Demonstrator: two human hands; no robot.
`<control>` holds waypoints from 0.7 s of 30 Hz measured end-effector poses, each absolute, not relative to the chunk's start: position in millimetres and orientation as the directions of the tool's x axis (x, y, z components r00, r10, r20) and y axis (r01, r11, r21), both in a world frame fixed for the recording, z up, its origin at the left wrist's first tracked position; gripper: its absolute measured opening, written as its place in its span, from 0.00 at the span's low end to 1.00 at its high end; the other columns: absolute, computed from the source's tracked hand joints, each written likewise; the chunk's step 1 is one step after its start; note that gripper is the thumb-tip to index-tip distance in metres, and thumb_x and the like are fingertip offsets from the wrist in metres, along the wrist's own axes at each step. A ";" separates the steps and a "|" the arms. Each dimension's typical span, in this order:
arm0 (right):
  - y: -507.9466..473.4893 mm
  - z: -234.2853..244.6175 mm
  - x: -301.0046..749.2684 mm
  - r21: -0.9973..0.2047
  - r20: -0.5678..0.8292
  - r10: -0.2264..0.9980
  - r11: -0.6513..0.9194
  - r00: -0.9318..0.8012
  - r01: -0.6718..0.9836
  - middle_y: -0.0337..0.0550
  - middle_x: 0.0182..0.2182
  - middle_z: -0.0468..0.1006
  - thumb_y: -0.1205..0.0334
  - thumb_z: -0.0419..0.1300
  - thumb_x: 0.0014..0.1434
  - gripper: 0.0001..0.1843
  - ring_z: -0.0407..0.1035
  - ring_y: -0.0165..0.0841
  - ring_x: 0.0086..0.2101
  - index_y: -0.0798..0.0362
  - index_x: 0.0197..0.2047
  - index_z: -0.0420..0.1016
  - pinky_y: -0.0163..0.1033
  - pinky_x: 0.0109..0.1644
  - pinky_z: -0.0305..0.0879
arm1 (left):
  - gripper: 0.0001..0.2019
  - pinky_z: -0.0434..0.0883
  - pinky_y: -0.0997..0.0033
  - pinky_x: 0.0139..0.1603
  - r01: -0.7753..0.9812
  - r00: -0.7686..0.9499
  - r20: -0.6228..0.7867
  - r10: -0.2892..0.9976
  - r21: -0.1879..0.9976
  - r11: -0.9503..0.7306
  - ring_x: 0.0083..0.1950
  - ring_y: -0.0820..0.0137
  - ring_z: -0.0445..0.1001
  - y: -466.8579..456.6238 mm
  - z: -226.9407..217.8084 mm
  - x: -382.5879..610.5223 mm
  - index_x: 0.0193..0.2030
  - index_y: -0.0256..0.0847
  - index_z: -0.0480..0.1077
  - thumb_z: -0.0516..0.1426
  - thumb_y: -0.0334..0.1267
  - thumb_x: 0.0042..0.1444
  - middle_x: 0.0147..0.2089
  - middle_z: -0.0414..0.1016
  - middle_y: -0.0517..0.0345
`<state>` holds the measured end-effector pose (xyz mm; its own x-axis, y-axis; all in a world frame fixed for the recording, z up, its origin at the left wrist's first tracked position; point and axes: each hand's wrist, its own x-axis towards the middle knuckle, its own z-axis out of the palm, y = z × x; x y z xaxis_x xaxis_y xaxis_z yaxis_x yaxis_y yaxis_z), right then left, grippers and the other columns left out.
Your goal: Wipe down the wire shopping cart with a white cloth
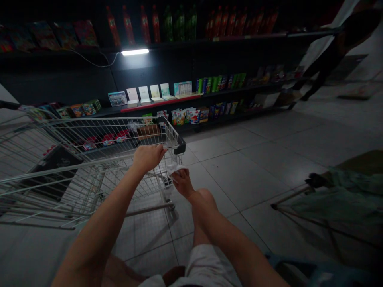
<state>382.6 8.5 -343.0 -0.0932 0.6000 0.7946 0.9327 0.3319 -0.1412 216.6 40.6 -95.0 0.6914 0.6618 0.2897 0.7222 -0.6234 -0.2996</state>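
A wire shopping cart (98, 163) stands in front of me on the left, its black corner piece (180, 144) towards me. My left hand (149, 157) is closed over the top rim near that corner. Lower and to the right, my right hand (183, 182) pinches a crumpled white cloth or tissue (176, 168) against the outside of the cart's end wires. Which of the two materials it is, I cannot tell. Inside the cart, a dark panel with faint lettering (56, 169) is visible through the wires.
Behind the cart, dark shelves carry red bottles (144, 24), green bottles (180, 24), open notebooks (144, 95) and snack packs (186, 116). A lit tube lamp (135, 52) hangs there. At right are a folding chair with green cloth (344, 199) and a person (332, 52) farther back.
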 end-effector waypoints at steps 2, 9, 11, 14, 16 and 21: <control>1.8 -337.7 388.9 -0.106 0.772 0.613 0.382 -0.166 0.918 0.52 0.47 0.70 0.67 0.61 0.55 0.21 0.56 0.43 0.50 0.49 0.53 0.77 0.49 0.56 0.59 | 0.28 0.64 0.62 0.33 0.719 0.695 0.286 0.660 -0.303 -0.626 0.40 0.54 0.80 38.7 -94.1 213.0 0.45 0.40 0.73 0.36 0.52 0.68 0.41 0.81 0.43; -7.4 -353.7 403.4 -0.101 0.732 0.618 0.514 -0.287 0.852 0.49 0.43 0.71 0.72 0.60 0.53 0.15 0.58 0.39 0.48 0.49 0.43 0.79 0.46 0.54 0.62 | 0.29 0.60 0.67 0.30 0.706 0.705 0.262 0.659 -0.336 -0.623 0.38 0.59 0.79 26.1 -90.3 187.3 0.42 0.41 0.72 0.35 0.54 0.68 0.39 0.81 0.48; -10.0 -364.7 400.3 -0.203 0.713 0.648 0.557 -0.268 0.805 0.48 0.42 0.71 0.74 0.60 0.51 0.15 0.59 0.39 0.47 0.50 0.40 0.79 0.45 0.54 0.62 | 0.29 0.58 0.67 0.29 0.701 0.710 0.262 0.654 -0.348 -0.622 0.37 0.59 0.79 22.8 -90.0 177.0 0.40 0.42 0.73 0.35 0.55 0.68 0.38 0.81 0.50; -12.2 -369.8 393.8 -0.333 0.719 0.658 0.608 -0.223 0.721 0.44 0.40 0.71 0.73 0.61 0.47 0.12 0.61 0.37 0.46 0.49 0.34 0.77 0.42 0.53 0.64 | 0.29 0.54 0.68 0.28 0.703 0.709 0.272 0.651 -0.348 -0.620 0.35 0.61 0.78 21.0 -89.2 157.6 0.37 0.42 0.72 0.36 0.55 0.68 0.37 0.81 0.51; -11.7 -362.0 389.9 -0.401 0.741 0.660 0.586 -0.127 0.705 0.43 0.40 0.71 0.72 0.59 0.48 0.10 0.63 0.35 0.44 0.49 0.34 0.75 0.41 0.51 0.65 | 0.29 0.52 0.69 0.28 0.704 0.709 0.268 0.653 -0.336 -0.626 0.35 0.62 0.77 21.5 -87.7 143.4 0.36 0.42 0.72 0.37 0.56 0.67 0.36 0.81 0.52; -10.8 -316.3 358.8 -0.633 0.749 0.562 0.450 0.351 0.630 0.49 0.44 0.67 0.68 0.53 0.54 0.14 0.63 0.38 0.48 0.53 0.44 0.71 0.47 0.55 0.63 | 0.29 0.51 0.69 0.28 0.717 0.697 0.260 0.668 -0.276 -0.640 0.37 0.65 0.76 16.0 -84.1 125.9 0.35 0.43 0.73 0.38 0.58 0.67 0.39 0.79 0.54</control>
<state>358.8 -10.8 -316.3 0.3509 0.5618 0.7492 0.6301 0.4502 -0.6327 125.9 16.0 -84.1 0.6972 0.6683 0.2596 0.7167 -0.6403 -0.2763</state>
